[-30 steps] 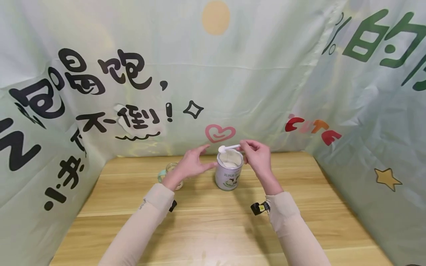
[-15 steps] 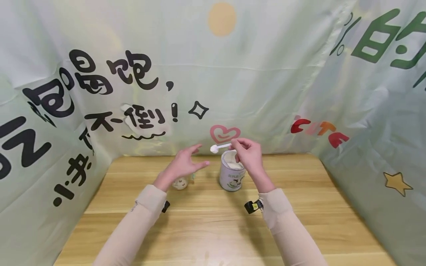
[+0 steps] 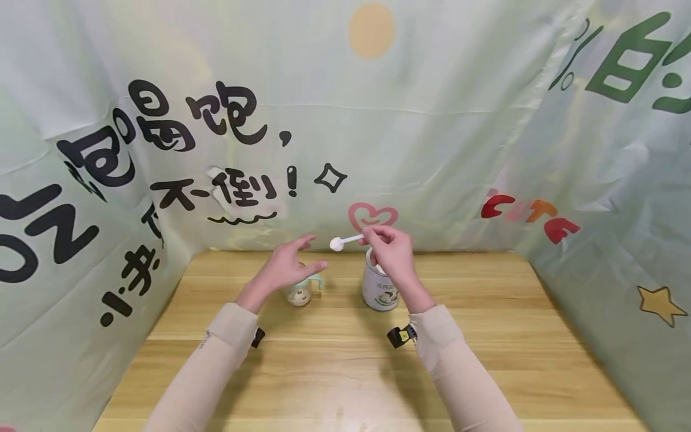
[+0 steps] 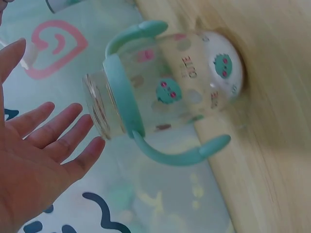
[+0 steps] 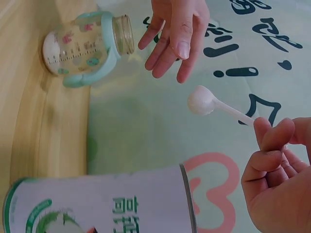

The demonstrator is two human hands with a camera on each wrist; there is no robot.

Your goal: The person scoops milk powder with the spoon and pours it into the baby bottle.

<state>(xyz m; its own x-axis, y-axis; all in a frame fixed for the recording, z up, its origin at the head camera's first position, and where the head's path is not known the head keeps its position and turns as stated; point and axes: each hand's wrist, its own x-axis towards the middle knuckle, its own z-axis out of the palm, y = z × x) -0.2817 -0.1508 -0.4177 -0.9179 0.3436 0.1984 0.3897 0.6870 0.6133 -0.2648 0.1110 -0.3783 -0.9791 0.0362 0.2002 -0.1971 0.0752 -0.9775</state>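
My right hand (image 3: pixel 391 252) pinches the handle of a small white measuring scoop (image 5: pixel 201 100) heaped with white powder. The scoop hangs in the air left of the milk powder can (image 3: pixel 380 288), which stands upright on the table under my right hand. My left hand (image 3: pixel 281 267) is held above the baby bottle (image 4: pixel 160 82), fingers spread and holding nothing. This clear bottle has a mint-green collar with two handles and no lid on its neck. White powder shows at its bottom. In the left wrist view the fingertips are right by the bottle's rim.
The wooden table (image 3: pixel 324 372) runs back to a printed cloth backdrop (image 3: pixel 432 150) with lettering and a pink heart. Cloth also hangs along both sides of the table. A small black camera (image 3: pixel 400 337) is strapped at the right wrist.
The right hand has carried the scoop of powder leftward from over the can's mouth. The left hand has drawn away from the can to the bottle. The head view has swung slightly left.
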